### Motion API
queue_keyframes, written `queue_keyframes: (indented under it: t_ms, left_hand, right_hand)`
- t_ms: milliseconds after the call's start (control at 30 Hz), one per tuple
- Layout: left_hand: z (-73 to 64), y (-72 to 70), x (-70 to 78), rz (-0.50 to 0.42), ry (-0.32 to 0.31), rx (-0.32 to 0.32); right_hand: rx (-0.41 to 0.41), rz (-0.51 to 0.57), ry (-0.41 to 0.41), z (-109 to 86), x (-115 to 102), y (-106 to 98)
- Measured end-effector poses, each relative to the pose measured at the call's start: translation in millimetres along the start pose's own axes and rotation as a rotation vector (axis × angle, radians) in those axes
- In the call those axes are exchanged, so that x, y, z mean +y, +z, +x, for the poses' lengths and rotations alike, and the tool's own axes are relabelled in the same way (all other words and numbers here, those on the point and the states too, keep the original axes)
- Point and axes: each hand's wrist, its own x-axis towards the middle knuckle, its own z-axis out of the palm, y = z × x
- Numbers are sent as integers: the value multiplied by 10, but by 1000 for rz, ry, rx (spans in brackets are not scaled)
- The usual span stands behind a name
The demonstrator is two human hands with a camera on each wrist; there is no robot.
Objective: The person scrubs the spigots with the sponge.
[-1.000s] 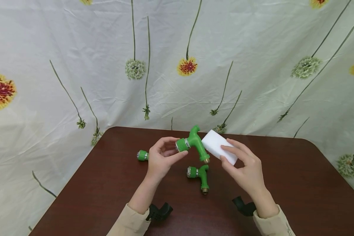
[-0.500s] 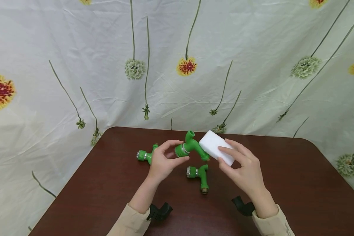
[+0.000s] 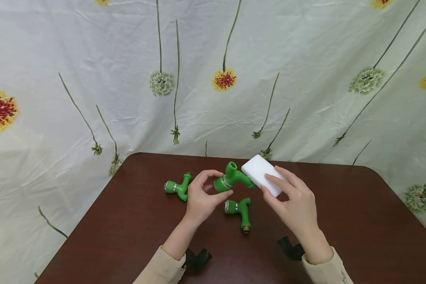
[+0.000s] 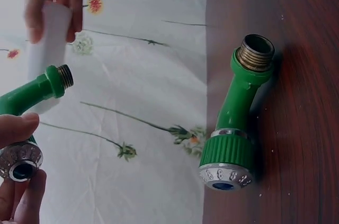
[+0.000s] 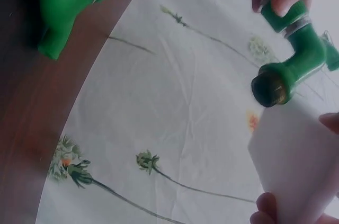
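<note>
My left hand [image 3: 205,197] pinches a green plastic tap [image 3: 231,176] by its ribbed knob, thumb on one side and fingers on the other. The tap is held above the table, its open spout tipped toward me. In the left wrist view the brass thread [image 4: 65,76] on the tap's inlet shows. My right hand [image 3: 296,197] grips a white sponge block [image 3: 260,173] between thumb and fingers. The sponge's left edge lies right at the tap's body; in the right wrist view the white sponge [image 5: 294,155] sits just behind the threaded inlet.
Two more green taps lie on the dark red-brown table [image 3: 135,221]: one tap [image 3: 245,215] in front of the hands, another tap [image 3: 179,187] left of my left hand. Black curved pieces [image 3: 198,259] show beside both wrists. A flowered white cloth [image 3: 198,59] hangs behind the table.
The held tap has turned so its spout opening faces me more, and its inlet end has swung up toward the sponge. My left hand has shifted slightly right, uncovering the left tap.
</note>
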Motion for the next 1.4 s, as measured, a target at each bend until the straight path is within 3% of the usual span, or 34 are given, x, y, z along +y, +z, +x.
queue_keyframes:
  t_ms: [100, 367, 600, 733, 900, 1067, 1167, 1300, 1400]
  left_hand:
    - [-2, 4, 1, -1, -6, 4]
    - [-30, 48, 0, 47, 11, 15]
    - [-16, 35, -8, 6, 32, 28]
    - [6, 16, -8, -46, -11, 38]
    - [17, 6, -5, -91, -59, 54]
    - [10, 15, -8, -67, -21, 48]
    - [6, 17, -9, -44, 8, 54]
    - [10, 12, 1, -30, 13, 82]
    - [12, 12, 7, -31, 8, 81]
  right_hand:
    - [22, -1, 55, 3, -9, -9]
    - [3, 106, 52, -33, -167, 39]
    - [-5, 7, 34, -35, -128, 57]
    - [1, -100, 61, -13, -22, 20]
    - [33, -59, 133, -2, -2, -18]
    - [24, 58, 72, -15, -91, 9]
    - [13, 18, 44, -14, -104, 22]
    - [58, -57, 63, 4, -73, 6]
    - [88, -12, 59, 9, -72, -2]
